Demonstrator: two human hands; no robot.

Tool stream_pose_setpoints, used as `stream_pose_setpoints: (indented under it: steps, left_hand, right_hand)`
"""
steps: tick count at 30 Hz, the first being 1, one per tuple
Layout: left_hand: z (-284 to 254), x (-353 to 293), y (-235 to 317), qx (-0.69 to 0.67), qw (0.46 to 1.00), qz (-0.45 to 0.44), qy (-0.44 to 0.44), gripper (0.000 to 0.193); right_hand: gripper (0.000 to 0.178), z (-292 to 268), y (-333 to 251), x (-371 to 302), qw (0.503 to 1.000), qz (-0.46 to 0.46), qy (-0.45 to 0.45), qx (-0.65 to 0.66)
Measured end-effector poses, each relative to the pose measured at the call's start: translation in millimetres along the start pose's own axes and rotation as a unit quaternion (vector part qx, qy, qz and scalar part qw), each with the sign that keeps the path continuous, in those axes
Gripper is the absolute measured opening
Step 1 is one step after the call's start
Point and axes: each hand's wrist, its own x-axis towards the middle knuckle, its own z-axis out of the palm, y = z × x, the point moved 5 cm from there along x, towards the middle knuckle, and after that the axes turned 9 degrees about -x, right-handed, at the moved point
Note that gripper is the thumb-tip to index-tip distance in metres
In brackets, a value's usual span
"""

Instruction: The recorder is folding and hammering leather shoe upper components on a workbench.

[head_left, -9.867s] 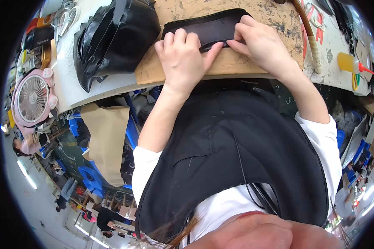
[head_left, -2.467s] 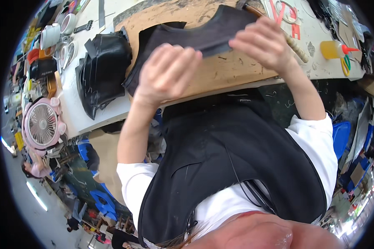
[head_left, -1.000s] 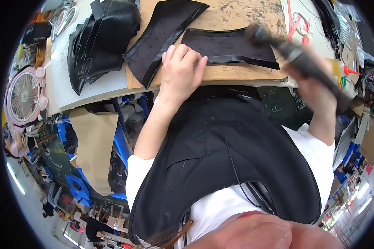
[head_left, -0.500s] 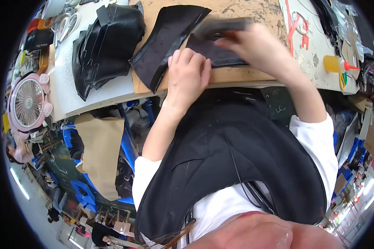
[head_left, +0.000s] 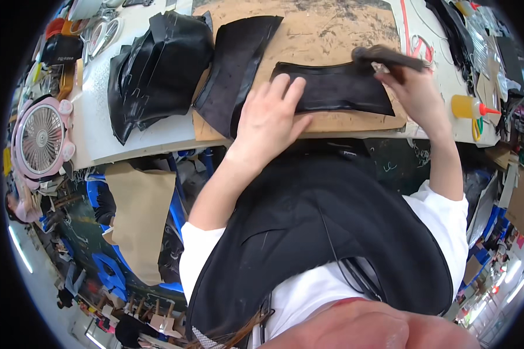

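A dark strip-shaped black leather piece (head_left: 332, 87) with folded edges lies across the wooden board (head_left: 326, 38). My left hand (head_left: 271, 113) rests flat at its left end, fingers stretched out, also beside a second black leather piece (head_left: 233, 64) that lies slantwise to the left. In my right hand (head_left: 416, 96) is a dark hammer (head_left: 390, 57), held by its handle over the right end of the strip. The hammer's head points left, just above the strip's far right edge; whether it touches cannot be told.
A pile of black leather pieces (head_left: 163, 75) lies left of the board on the white table (head_left: 96, 119). A yellow glue bottle with a red tip (head_left: 466, 107) and red-handled scissors (head_left: 422, 49) are at the right. A pink fan (head_left: 41, 136) stands far left.
My right hand has moved right with the hammer, from a blur over the strip's left part to its right end. My left hand has shifted slightly right, its fingers spreading.
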Motion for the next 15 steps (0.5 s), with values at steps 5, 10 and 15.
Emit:
stream_pose_setpoints:
  steps: [5, 10, 15]
  left_hand:
    - [9, 18, 27, 0.141, 0.986, 0.068, -0.052, 0.041]
    - [31, 31, 35, 0.209, 0.963, 0.145, -0.085, 0.028]
    - [-33, 27, 26, -0.074, 0.997, -0.026, 0.0, 0.017]
  right_hand:
    - [0.039, 17, 58, 16, 0.98, 0.102, -0.072, 0.155]
    - [0.049, 0, 75, 33, 0.98, 0.023, 0.124, -0.154]
    - [0.048, -34, 32, 13, 0.973, -0.024, 0.225, 0.053]
